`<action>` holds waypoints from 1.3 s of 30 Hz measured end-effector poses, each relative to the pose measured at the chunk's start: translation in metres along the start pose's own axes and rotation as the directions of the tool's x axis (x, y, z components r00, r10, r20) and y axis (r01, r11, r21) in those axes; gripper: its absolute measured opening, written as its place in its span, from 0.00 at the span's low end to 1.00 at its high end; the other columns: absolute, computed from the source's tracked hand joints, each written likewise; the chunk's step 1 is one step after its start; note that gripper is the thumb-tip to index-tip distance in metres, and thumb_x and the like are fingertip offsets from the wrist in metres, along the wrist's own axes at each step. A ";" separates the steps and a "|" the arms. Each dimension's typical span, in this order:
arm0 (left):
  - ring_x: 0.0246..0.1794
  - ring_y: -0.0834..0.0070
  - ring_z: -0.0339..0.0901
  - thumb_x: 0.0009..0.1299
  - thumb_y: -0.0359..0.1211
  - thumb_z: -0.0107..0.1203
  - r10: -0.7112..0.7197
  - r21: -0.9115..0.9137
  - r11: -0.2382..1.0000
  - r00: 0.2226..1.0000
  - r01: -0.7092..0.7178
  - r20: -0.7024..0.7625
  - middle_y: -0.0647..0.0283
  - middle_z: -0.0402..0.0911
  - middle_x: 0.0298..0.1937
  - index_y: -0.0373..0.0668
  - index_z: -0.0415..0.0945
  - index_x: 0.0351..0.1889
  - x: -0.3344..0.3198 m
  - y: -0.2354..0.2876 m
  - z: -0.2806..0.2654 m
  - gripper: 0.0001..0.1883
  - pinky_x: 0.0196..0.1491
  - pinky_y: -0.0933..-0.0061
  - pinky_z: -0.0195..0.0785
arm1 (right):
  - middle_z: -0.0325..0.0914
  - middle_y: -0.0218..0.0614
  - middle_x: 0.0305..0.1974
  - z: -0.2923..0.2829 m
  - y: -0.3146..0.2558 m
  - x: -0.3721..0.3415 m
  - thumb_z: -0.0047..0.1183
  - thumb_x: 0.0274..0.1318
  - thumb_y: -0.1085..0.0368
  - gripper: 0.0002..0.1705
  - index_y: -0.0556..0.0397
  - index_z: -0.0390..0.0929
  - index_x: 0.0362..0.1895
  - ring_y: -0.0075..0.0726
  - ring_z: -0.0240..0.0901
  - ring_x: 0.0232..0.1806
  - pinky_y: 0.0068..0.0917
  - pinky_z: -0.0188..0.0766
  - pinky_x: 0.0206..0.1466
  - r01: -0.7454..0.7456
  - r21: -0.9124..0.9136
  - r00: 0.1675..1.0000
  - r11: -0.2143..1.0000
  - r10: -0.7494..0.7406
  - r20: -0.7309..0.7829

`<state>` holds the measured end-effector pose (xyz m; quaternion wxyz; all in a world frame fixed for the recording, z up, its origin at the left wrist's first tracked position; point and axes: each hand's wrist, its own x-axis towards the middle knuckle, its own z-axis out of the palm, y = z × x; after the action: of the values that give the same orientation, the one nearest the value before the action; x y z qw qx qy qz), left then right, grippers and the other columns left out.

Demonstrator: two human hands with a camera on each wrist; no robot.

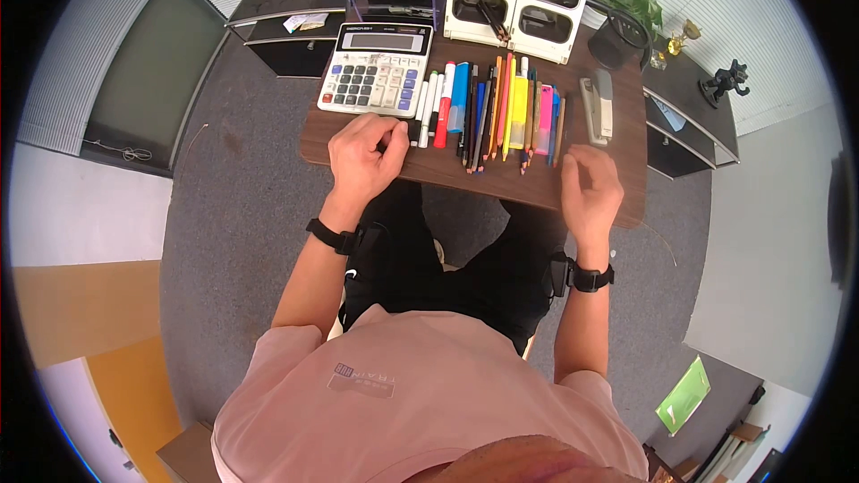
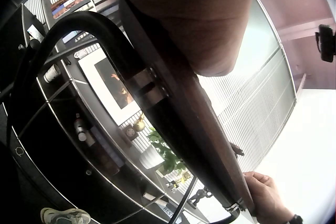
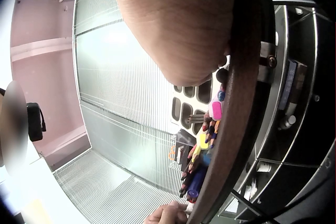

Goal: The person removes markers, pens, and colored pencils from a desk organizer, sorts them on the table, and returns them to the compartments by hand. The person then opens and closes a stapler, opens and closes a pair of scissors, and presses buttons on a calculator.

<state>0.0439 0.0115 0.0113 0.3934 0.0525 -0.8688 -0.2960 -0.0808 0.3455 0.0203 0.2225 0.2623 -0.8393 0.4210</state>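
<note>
Resting at the near edge of the wooden table (image 1: 628, 130), both hands frame a row of pens and pencils (image 1: 489, 116) in the head view. The left hand (image 1: 365, 159), left of the upper middle, has its fingers loosely bent and relaxed, pinching nothing that shows. It lies just below the calculator (image 1: 376, 72) and beside the white markers (image 1: 425, 112) at the left end of the row. The right hand (image 1: 592, 192), right of centre, also has its fingers softly curled, below the stapler (image 1: 597, 110) and near the pencil at the row's right end. The pens and pencils lie side by side across the upper middle, tips mostly toward the bottom of the frame. Above them stand a white organizer (image 1: 518, 0) and, at upper right, a black mesh cup (image 1: 619, 43).

In the left wrist view, the left hand fills the top centre against the dark table edge; its fingers are hidden, so its grip cannot be told there. The right hand shows at lower right.

In the right wrist view, the right hand looms at the top, fingertips mostly hidden. The pens and pencils sit right of centre, and the left hand appears at bottom centre.
</note>
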 end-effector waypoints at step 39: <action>0.26 0.63 0.81 0.77 0.28 0.72 -0.006 0.002 1.000 1.000 0.006 -0.012 0.59 0.83 0.27 0.36 0.90 0.38 -0.001 0.000 0.002 0.05 0.34 0.62 0.74 | 0.94 0.46 0.51 -0.001 0.000 0.000 0.71 0.71 0.71 0.05 0.59 0.91 0.47 0.55 0.90 0.53 0.45 0.85 0.61 0.006 0.003 1.000 1.000 -0.006 -0.003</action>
<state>0.0430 0.0124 0.0094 0.3977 0.0572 -0.8666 -0.2959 -0.0808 0.3461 0.0204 0.2245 0.2647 -0.8376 0.4218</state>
